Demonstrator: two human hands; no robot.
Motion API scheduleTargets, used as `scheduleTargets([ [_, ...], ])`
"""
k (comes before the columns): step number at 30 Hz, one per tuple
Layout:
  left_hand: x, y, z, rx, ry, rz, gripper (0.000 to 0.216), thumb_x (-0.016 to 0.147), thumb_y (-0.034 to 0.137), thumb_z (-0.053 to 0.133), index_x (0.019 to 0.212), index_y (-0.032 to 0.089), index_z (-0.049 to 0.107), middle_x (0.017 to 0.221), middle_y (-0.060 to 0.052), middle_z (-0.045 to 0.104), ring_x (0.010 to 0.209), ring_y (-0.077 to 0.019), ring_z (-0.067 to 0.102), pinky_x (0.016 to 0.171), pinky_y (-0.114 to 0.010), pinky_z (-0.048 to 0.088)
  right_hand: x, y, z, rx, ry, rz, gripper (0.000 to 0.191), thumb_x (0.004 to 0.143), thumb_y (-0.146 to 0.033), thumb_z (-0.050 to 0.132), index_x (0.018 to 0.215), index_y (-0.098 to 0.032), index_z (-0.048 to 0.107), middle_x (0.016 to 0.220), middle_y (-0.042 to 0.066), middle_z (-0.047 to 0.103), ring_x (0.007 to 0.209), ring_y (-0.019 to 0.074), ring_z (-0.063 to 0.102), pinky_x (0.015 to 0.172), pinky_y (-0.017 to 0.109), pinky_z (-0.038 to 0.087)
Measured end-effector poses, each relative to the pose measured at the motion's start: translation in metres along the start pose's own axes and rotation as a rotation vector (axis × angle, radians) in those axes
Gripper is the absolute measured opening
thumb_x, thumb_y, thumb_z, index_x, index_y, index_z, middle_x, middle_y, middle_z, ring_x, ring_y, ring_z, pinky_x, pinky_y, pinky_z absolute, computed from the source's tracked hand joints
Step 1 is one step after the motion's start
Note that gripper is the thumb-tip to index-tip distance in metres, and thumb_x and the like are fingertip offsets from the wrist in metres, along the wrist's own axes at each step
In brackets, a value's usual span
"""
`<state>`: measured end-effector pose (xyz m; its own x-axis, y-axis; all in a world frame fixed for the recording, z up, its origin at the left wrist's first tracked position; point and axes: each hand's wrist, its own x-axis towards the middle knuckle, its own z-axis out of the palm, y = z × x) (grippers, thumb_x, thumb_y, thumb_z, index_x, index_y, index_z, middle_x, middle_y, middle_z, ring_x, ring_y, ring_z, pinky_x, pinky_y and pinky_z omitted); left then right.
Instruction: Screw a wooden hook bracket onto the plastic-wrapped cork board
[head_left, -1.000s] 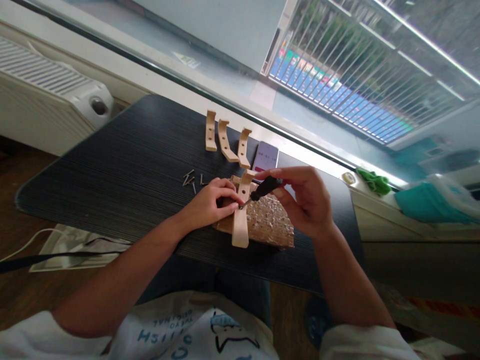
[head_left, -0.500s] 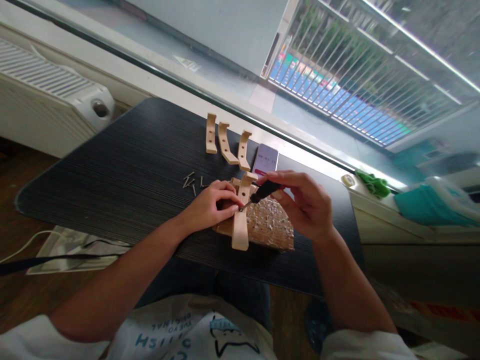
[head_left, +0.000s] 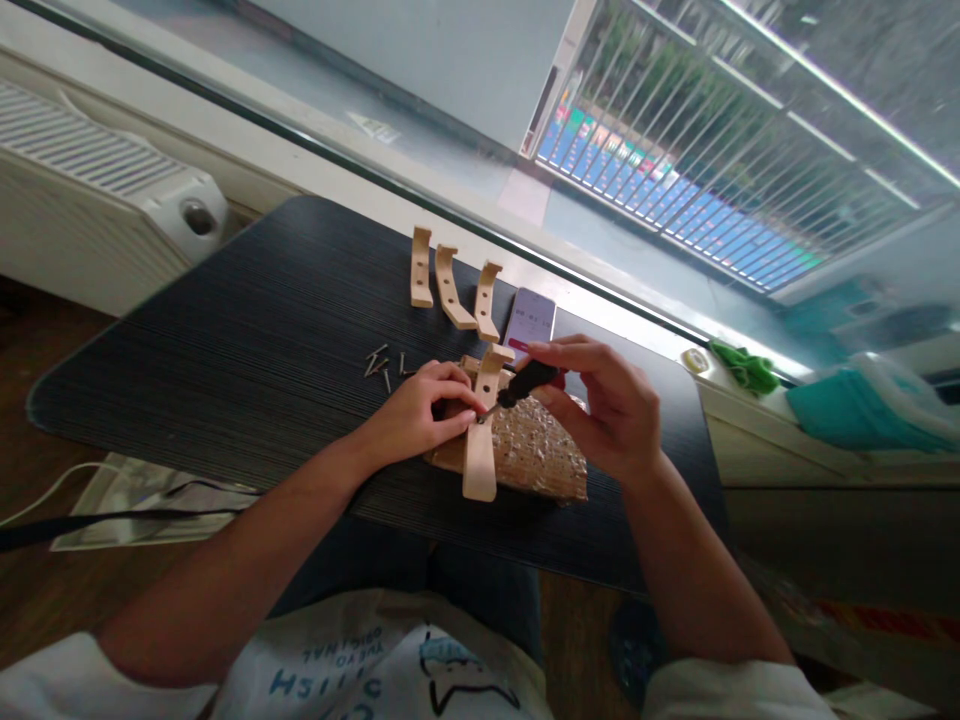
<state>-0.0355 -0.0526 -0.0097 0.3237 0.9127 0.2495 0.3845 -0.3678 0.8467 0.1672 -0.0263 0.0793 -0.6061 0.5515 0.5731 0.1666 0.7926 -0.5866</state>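
Observation:
A pale wooden hook (head_left: 480,468) with holes along it lies across a rough brown block (head_left: 541,448) that looks wrapped in clear film. My left hand (head_left: 421,408) rests at the block's left side, thumb and forefinger closed on the hook's edge, close to a small screw at its lower hole. In my right hand (head_left: 609,408) is a black-handled screwdriver (head_left: 528,381), gripped between thumb and fingers. Its shaft slants down to the left, and the tip meets the screw. My fingertips partly hide the screw.
Three more wooden hooks (head_left: 452,290) lie along the dark table's (head_left: 225,330) window edge. Beside them is a phone (head_left: 531,315) with a timer on its screen. Several loose screws (head_left: 379,362) lie left of the block. A radiator (head_left: 112,190) stands beyond the table's left end.
The screwdriver's handle and my right fingers have turned slightly, with a reddish part of the handle now showing. My left hand, the hook and the block stay in place.

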Motion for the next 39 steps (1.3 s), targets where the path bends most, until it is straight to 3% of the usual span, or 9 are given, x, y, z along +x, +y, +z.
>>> scheduleTargets([
  [9, 0.000, -0.001, 0.000, 0.001, 0.004, 0.017, 0.013, 0.080, 0.024, 0.061, 0.085, 0.021, 0.072, 0.093, -0.003, 0.059, 0.094, -0.0206, 0.054, 0.090, -0.038, 0.044, 0.003, -0.001, 0.003, -0.052, 0.019, -0.022, 0.032, 0.084, -0.019, 0.064, 0.115, -0.025, 0.060, 0.091, 0.002, 0.065, 0.069, 0.0107, 0.055, 0.063, 0.027, 0.051],
  [22, 0.000, -0.001, 0.000, -0.001, 0.004, 0.014, 0.012, 0.080, 0.024, 0.061, 0.084, 0.021, 0.072, 0.093, -0.003, 0.059, 0.095, -0.0210, 0.054, 0.091, -0.038, 0.044, 0.001, 0.002, 0.008, 0.040, 0.061, 0.019, 0.034, 0.082, -0.017, 0.066, 0.113, -0.029, 0.059, 0.089, 0.000, 0.060, 0.074, 0.0116, 0.055, 0.062, 0.027, 0.048],
  [27, 0.000, -0.002, 0.000, -0.001, 0.000, 0.014, 0.012, 0.080, 0.023, 0.061, 0.085, 0.021, 0.072, 0.093, -0.003, 0.058, 0.095, -0.0206, 0.054, 0.091, -0.038, 0.044, 0.001, 0.000, 0.010, 0.107, 0.046, 0.090, 0.029, 0.085, -0.017, 0.062, 0.112, -0.027, 0.056, 0.103, 0.002, 0.067, 0.073, 0.0100, 0.060, 0.062, 0.027, 0.050],
  [30, 0.000, -0.002, 0.000, 0.000, 0.002, 0.020, 0.013, 0.081, 0.023, 0.061, 0.086, 0.020, 0.072, 0.094, -0.003, 0.058, 0.095, -0.0202, 0.053, 0.091, -0.038, 0.043, -0.001, 0.000, 0.012, 0.153, 0.045, 0.129, 0.030, 0.087, -0.018, 0.060, 0.114, -0.028, 0.053, 0.100, 0.000, 0.070, 0.070, 0.0096, 0.062, 0.065, 0.027, 0.053],
  [39, 0.000, -0.001, 0.001, -0.002, 0.005, 0.006, 0.013, 0.080, 0.025, 0.060, 0.085, 0.020, 0.072, 0.094, -0.003, 0.058, 0.096, -0.0204, 0.054, 0.092, -0.038, 0.043, -0.003, -0.001, 0.012, 0.192, 0.026, 0.148, 0.025, 0.088, -0.019, 0.058, 0.111, -0.027, 0.058, 0.100, 0.001, 0.071, 0.090, 0.0146, 0.069, 0.077, 0.030, 0.059],
])
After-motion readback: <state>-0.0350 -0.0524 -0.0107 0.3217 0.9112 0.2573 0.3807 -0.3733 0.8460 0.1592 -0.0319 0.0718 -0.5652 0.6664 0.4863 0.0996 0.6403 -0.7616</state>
